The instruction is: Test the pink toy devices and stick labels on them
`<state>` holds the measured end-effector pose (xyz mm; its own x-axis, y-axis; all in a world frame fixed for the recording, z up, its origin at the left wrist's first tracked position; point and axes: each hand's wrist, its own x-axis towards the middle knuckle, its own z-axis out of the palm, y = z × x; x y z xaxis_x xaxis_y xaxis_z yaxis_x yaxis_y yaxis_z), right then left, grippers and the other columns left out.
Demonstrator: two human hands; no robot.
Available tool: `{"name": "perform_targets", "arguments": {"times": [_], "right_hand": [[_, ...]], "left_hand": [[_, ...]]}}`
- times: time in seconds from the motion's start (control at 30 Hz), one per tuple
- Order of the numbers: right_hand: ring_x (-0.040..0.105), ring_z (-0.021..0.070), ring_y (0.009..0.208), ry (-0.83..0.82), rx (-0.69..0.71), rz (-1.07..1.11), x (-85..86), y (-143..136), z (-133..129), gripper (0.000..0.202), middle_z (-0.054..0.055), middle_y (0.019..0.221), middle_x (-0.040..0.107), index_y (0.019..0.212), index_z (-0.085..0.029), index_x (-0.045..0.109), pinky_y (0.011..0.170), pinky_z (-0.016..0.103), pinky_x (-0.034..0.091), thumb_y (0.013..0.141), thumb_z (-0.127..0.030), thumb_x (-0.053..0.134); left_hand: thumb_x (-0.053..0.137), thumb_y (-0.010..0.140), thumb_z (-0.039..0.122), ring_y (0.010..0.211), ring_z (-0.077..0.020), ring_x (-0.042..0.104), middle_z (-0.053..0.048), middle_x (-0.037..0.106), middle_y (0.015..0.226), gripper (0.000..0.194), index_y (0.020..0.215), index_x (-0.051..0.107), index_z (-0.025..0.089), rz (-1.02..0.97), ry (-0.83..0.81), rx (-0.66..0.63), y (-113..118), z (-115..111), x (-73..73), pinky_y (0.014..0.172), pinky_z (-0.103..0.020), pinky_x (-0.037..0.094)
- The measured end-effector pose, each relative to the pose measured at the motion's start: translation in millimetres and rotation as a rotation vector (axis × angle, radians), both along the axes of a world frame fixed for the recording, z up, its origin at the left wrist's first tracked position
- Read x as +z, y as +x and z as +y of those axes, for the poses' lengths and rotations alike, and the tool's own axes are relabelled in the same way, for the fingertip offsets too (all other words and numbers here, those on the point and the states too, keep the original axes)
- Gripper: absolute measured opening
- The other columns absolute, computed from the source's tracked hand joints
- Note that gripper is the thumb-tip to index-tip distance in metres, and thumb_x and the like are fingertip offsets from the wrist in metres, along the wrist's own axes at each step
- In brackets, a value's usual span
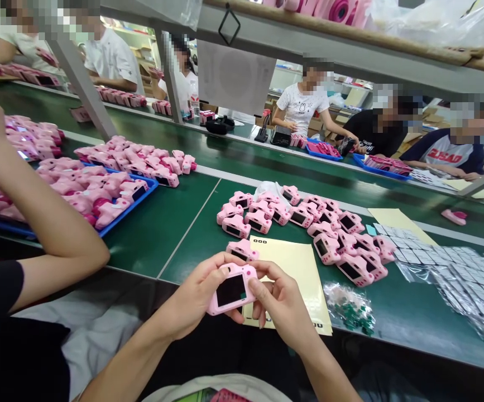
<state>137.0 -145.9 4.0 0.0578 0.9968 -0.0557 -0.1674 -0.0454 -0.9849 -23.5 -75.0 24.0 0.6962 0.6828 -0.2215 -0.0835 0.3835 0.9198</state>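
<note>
A pink toy camera (230, 290) is held level in front of me, its dark screen facing up at me. My left hand (197, 296) grips its left side, thumb near the top edge. Closed on the right side is my right hand (281, 298), with its thumb beside the screen and its other fingers curled behind. A small green spot shows at the screen's lower right corner. Under my right hand lies a pale yellow sheet (296, 262) with a few black marks. Just beyond my hands another pink toy camera (239, 249) rests on the table.
Several pink cameras (353, 268) cluster beyond the sheet. At right lie a bag of green and clear bits (350, 310) and bagged white-grey panels (455, 279). A blue tray (152, 187) of cameras stands left, near a co-worker's arm (53, 206). More people sit across the green bench (191, 215).
</note>
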Motion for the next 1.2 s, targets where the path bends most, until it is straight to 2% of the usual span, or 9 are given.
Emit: {"name": "perform_targets", "arguments": {"times": [0.37,0.5,0.6,0.7,0.77,0.87,0.97,1.03,1.2], "right_hand": [[0.056,0.0053,0.048,-0.014,0.007,-0.008,-3.2,4.4,0.9,0.034,0.001,0.090,0.056,0.112,-0.019,0.057,0.034,0.014,0.043,0.089,-0.043,0.062],[0.056,0.0058,0.048,-0.009,0.064,-0.034,-1.0,19.0,2.6,0.035,0.000,0.087,0.056,0.113,-0.018,0.056,0.037,0.016,0.045,0.089,-0.044,0.062],[0.059,0.0091,0.054,0.102,-0.022,-0.210,-7.2,50.8,15.9,0.037,0.001,0.092,0.057,0.119,-0.020,0.051,0.045,0.022,0.051,0.092,-0.044,0.057],[0.060,0.0120,0.064,0.208,-0.342,-0.598,-25.9,93.5,40.8,0.037,0.005,0.103,0.056,0.126,-0.019,0.043,0.061,0.030,0.055,0.097,-0.042,0.045],[0.062,0.0147,0.073,0.194,-0.449,-0.832,-41.2,117.3,58.4,0.034,0.011,0.111,0.056,0.126,-0.017,0.043,0.071,0.033,0.054,0.099,-0.036,0.039],[0.061,0.0212,0.089,0.159,-0.467,-0.957,-56.7,133.6,75.3,0.031,0.014,0.116,0.057,0.123,-0.016,0.049,0.081,0.039,0.051,0.097,-0.030,0.040],[0.058,0.0271,0.097,0.121,-0.529,-1.032,-59.0,125.4,77.8,0.036,0.017,0.124,0.053,0.127,-0.016,0.050,0.087,0.046,0.046,0.093,-0.028,0.047],[0.056,0.0285,0.101,0.102,-0.549,-1.089,-57.6,110.8,76.7,0.035,0.019,0.125,0.052,0.125,-0.015,0.052,0.088,0.045,0.045,0.092,-0.026,0.048],[0.060,0.0207,0.088,0.061,-0.348,-1.118,-62.7,76.6,88.9,0.014,0.008,0.096,0.064,0.092,-0.019,0.065,0.078,0.032,0.047,0.092,-0.021,0.051]], "left_hand": [[0.051,0.094,0.042,0.071,-0.0180,0.062,-0.005,0.058,0.097,0.027,0.107,0.054,0.019,0.044,0.041,-0.016,8.4,1.4,0.6,0.054,-0.032,0.059],[0.045,0.096,0.046,0.091,-0.0231,0.062,-0.008,0.053,0.117,0.031,0.115,0.052,0.022,0.093,0.096,-0.048,9.0,2.4,2.7,0.062,-0.035,0.061],[0.042,0.095,0.054,0.093,-0.0240,0.059,-0.009,0.048,0.125,0.041,0.125,0.046,0.026,0.318,0.407,0.078,2.3,14.8,-1.0,0.059,-0.032,0.057],[0.049,0.092,0.053,0.101,-0.0268,0.052,-0.009,0.046,0.123,0.045,0.128,0.048,0.026,0.619,0.905,0.275,-4.0,35.4,-15.8,0.076,-0.039,0.054],[0.055,0.091,0.046,0.119,-0.0310,0.042,-0.009,0.042,0.129,0.044,0.131,0.049,0.028,0.650,1.077,0.212,-3.4,47.4,-30.2,0.098,-0.048,0.045],[0.063,0.087,0.036,0.134,-0.0323,0.030,-0.009,0.035,0.141,0.052,0.136,0.045,0.030,0.550,1.103,0.042,4.9,56.7,-51.7,0.113,-0.053,0.029],[0.066,0.085,0.032,0.137,-0.0323,0.029,-0.010,0.030,0.146,0.060,0.140,0.042,0.030,0.481,1.073,-0.017,15.1,58.5,-67.2,0.114,-0.051,0.029],[0.064,0.086,0.031,0.133,-0.0309,0.036,-0.010,0.034,0.143,0.057,0.138,0.044,0.029,0.461,1.053,0.003,19.7,59.0,-73.0,0.112,-0.049,0.034],[0.059,0.089,0.032,0.104,-0.0228,0.055,-0.007,0.050,0.118,0.050,0.137,0.047,0.027,0.466,1.011,0.068,20.5,58.6,-72.9,0.097,-0.038,0.046]]}}
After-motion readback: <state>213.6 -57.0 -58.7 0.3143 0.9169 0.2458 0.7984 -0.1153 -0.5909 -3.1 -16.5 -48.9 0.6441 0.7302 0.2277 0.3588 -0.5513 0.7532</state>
